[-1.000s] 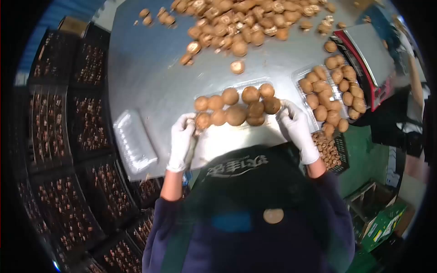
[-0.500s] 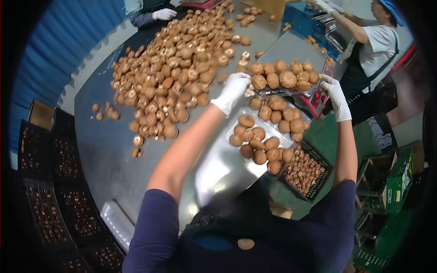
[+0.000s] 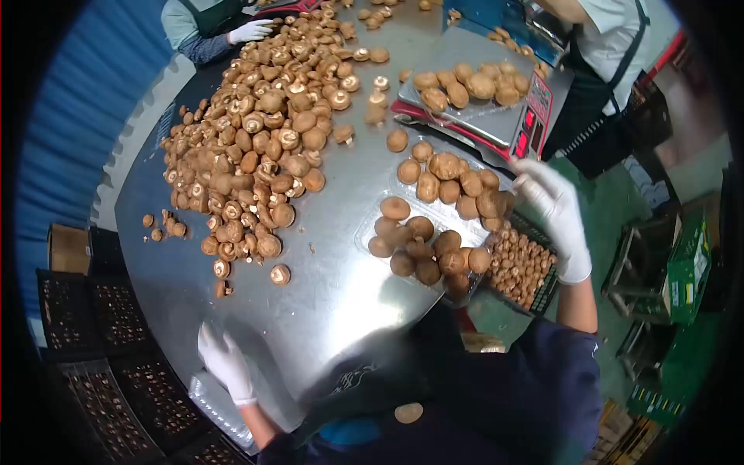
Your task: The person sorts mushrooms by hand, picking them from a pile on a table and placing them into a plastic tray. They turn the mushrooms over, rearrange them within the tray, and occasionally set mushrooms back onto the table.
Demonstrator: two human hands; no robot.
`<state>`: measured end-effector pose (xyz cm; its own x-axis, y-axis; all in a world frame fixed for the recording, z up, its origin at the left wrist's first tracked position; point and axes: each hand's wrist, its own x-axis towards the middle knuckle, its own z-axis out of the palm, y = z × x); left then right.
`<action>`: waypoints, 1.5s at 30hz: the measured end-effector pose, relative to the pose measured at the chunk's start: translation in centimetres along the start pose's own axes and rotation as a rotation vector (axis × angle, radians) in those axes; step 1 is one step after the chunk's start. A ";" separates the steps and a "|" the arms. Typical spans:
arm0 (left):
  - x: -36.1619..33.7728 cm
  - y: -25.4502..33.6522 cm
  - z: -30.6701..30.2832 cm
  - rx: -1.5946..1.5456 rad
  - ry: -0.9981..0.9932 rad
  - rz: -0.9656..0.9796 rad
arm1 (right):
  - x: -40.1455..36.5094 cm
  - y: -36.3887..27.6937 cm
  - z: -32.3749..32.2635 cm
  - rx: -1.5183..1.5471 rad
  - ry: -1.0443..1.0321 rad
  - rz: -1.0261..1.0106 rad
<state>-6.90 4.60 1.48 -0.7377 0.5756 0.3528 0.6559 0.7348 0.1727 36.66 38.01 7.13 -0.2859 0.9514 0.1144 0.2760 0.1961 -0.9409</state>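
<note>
My left hand, in a white glove, is over the table's near left edge beside a stack of clear plastic trays; its fingers are apart and nothing shows in them. My gloved right hand is near the scale's front corner, its fingers bent and blurred, so its grip is unclear. On the red and grey scale rests a tray of brown mushrooms. In front of the scale lie two more filled trays, one with mushrooms nearer the scale and another with mushrooms nearer me.
A big mushroom pile covers the table's far left. A black crate of small mushrooms stands below its right edge. One co-worker's gloved hand touches the pile; another person stands beyond the scale. Dark crates line the left.
The mushroom tray that both hands held now sits on the scale, released. My left hand has moved down to the near left; my right hand has come down and slightly left.
</note>
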 end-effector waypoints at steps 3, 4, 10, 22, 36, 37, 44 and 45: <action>-9.2 -14.7 -1.8 0.613 -0.268 -0.451 | -5.5 -2.3 5.8 0.007 -0.344 0.066; -12.0 -16.7 -1.7 0.530 -0.157 -0.380 | -6.5 -2.9 8.0 0.050 -0.432 0.133; -13.6 -17.8 -1.8 0.460 -0.185 -0.589 | -10.0 0.2 22.0 -0.043 -0.546 -0.552; -12.2 -7.1 -3.1 -0.202 0.359 -0.120 | -10.0 0.8 25.5 -0.305 -0.735 -0.622; -1.1 2.6 0.8 -0.673 -0.439 0.337 | 6.0 0.8 38.0 -0.985 -0.378 -0.587; 0.1 2.9 2.2 -0.682 -0.369 0.298 | 6.5 1.1 37.8 -0.950 -0.371 -0.578; 7.3 8.7 10.2 -0.442 -0.231 0.299 | 6.0 -2.3 30.6 0.552 -0.867 0.237; 7.8 9.5 10.3 -0.306 -0.357 0.243 | 6.2 -2.2 29.4 0.807 -0.920 0.343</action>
<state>-8.08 19.80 -3.61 -0.5323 0.8418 0.0901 0.7920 0.4576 0.4041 7.27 36.45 0.55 -0.9293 0.3455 -0.1304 -0.0804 -0.5340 -0.8417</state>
